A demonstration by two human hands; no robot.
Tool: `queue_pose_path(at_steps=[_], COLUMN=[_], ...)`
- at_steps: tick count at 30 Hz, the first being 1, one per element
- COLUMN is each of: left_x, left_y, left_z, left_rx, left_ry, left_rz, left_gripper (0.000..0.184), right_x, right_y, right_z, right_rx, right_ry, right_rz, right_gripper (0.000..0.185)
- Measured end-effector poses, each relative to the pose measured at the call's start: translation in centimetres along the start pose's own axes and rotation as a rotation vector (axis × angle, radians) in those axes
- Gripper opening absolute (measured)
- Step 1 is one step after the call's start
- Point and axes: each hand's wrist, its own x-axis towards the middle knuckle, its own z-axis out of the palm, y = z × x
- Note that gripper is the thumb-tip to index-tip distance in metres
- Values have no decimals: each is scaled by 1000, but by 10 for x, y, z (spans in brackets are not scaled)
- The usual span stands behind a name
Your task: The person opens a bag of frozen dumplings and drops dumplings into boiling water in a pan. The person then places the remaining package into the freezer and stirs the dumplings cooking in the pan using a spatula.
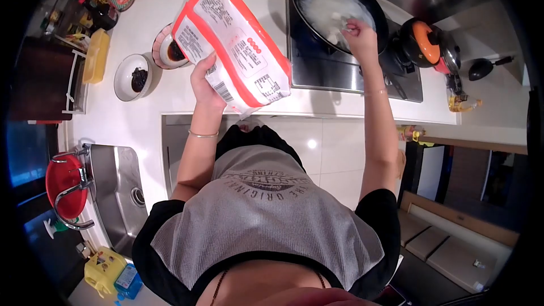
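My left hand (207, 86) grips the lower left edge of a white and red printed food bag (241, 51), tilted above the counter. Over the black wok (294, 8) at the stove is my right hand (359, 35), its fingertips pinched together. Whitish pieces show close to those fingertips, but whether one is held is unclear. Cloudy pale liquid (323, 1) fills much of the wok. Behind the bag, partly covered by it, stands a bowl with dark sauce (175, 52). Left of that is a white bowl (120, 85) holding something black.
The wok sits on a steel gas stove (317, 73). To its right are an orange and black pot lid (425, 42), a black ladle (481, 69) and an oil bottle (464, 103). Sauce bottles (102, 14) stand back left; a sink (116, 192) with a red basin (66, 184) lies left.
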Motion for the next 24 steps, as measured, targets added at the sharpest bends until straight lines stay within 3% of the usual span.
queue_pose_path(at_steps=[2,4,6,13,16,22,24], left_x=[1,2,2,2,2,4,4], left_y=[0,0,-2,-9,-11,-11,-9], left_z=[0,2,1,3,3,-3,-1], left_rx=[-24,-25,-42,-70,-52,-69,-48], left_ry=[13,25,8,-67,-46,-170,-184], left_rz=[5,28,14,-80,-103,-154,-129], left_gripper=[52,52,52,52,51,51,50], right_x=[-5,-21,-44,-63,-62,-67,-66], right_y=[-77,-147,-186,-205,-206,-189,-189], right_z=[-26,-52,-53,-44,-52,-36,-34], right_rx=[290,475,702,774,373,576,788], right_ry=[20,-182,-155,-376,-323,-571,-618], right_rz=[164,213,123,115,-72,-69,53], right_gripper=[19,10,15,26,37,41,41])
